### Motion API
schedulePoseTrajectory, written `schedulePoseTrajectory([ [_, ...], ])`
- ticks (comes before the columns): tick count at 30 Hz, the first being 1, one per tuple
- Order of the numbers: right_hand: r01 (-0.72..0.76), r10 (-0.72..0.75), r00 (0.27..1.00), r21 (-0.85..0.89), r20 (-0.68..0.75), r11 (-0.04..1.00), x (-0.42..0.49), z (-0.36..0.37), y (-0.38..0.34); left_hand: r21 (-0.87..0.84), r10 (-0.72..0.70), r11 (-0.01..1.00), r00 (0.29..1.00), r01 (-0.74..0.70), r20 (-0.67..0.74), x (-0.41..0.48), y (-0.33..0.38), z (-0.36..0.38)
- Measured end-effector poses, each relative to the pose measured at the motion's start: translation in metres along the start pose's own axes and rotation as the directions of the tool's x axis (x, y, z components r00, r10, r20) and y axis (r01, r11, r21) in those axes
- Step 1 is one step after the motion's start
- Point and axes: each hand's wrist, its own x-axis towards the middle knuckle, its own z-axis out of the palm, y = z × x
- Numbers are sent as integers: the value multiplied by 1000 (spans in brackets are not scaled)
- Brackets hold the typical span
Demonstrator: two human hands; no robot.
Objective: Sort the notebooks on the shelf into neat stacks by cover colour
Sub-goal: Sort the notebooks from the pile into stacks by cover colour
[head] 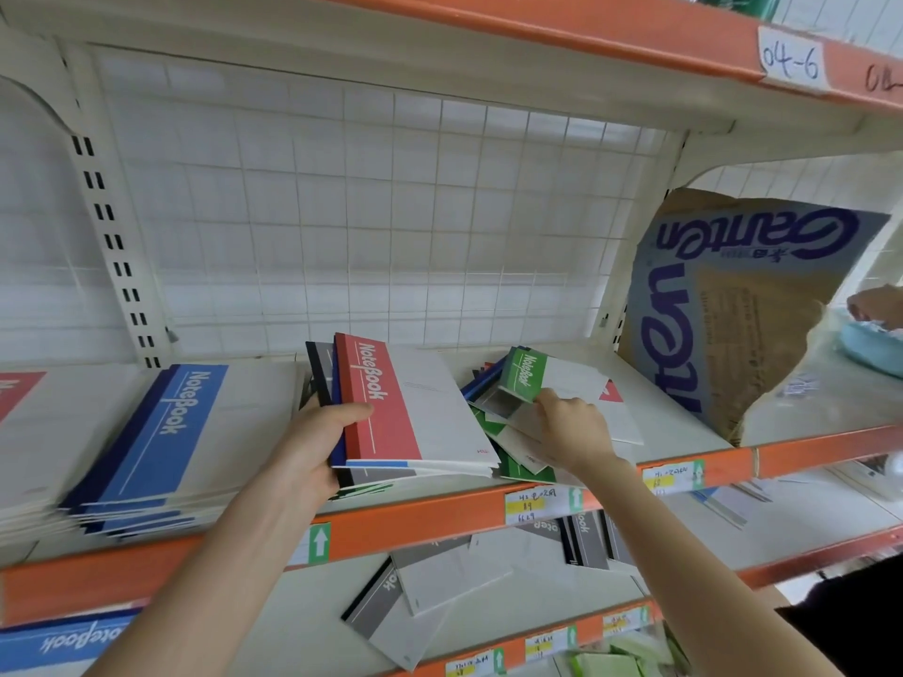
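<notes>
The sorting was midway. On the shelf [440, 513] a blue stack [161, 432] already lay fairly square at nine o'clock of the view. The middle was unsorted.

The left hand [312, 452] clasped a mixed bundle by its spine edge, thumb on top and fingers curled beneath. A red notebook [386, 408] was uppermost, with black, blue and grey edges showing under it. The bundle was tilted up off the shelf at its far end.

At three o'clock from the bundle, the right hand [571, 427] pinched the near corner of a green notebook [525, 376], which sat raised on a loose heap of green covers [513, 464].

By my reading, the step in hand was picking green ones out of the jumble. The next move would call for lifting this one clear without dragging its neighbours, then finding bare shelf for a green stack. The left bundle would have to be split by colour too.

Much was hard to read:
- How many notebooks the bundle held could not be counted.
- A red cover at nine o'clock [17, 393] was cut off by the frame.
- A torn cardboard sheet [733, 310] leaning at three o'clock hid the shelf behind it.
- The right fingertips were partly masked by the hand itself.
- Grey notebooks [430, 579] lay scattered on the lower shelf at six o'clock.
</notes>
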Motion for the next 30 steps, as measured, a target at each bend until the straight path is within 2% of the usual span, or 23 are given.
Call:
schedulePoseTrajectory([
  [2,-38,48,995,125,-83,991,-2,-3,2,-15,-18,1000,1000,18,9,-1,0,1],
  [3,-6,42,986,220,-160,976,-5,-5,1,-25,-25,999,1000,25,12,-1,0,2],
  [5,200,-56,918,337,-392,920,-12,-11,-9,-45,-28,999,999,29,20,-1,-1,6],
  [7,427,-189,809,336,-556,839,-24,-22,-26,-88,-23,996,999,25,24,-1,-2,11],
  [9,581,-331,755,343,-566,738,-37,-28,-45,-162,-14,987,1000,18,24,-1,-1,18],
  [12,746,-503,635,298,-586,595,-49,-31,-67,-268,7,963,999,2,34,-5,1,27],
  [13,776,-534,610,307,-585,551,-51,-32,-72,-269,14,963,999,-2,44,-6,2,28],
  [14,783,-555,616,360,-559,507,-50,-33,-74,-246,20,969,999,-7,48,-7,1,28],
  [17,641,-555,743,637,-374,429,-46,-35,-62,-162,16,987,1000,-13,20,-6,0,23],
  [18,555,-506,807,687,-305,469,-42,-36,-55,-143,10,990,1000,-8,13,-6,0,20],
  [19,454,-415,877,695,-240,558,-37,-35,-47,-130,8,992,1000,-7,9,-6,1,18],
  [21,202,-165,979,596,-116,777,-24,-31,-30,-118,14,993,1000,-13,9,-7,2,14],
  [23,-32,2,998,429,71,903,-12,-24,-13,-107,16,994,1000,-16,2,-7,3,10],
  [25,-138,73,969,271,235,953,-6,-16,-3,-100,10,995,1000,-11,-6,-8,3,8],
  [30,-116,73,948,123,311,986,-5,-19,7,-103,-5,995,1000,4,-9,-8,2,6],
])
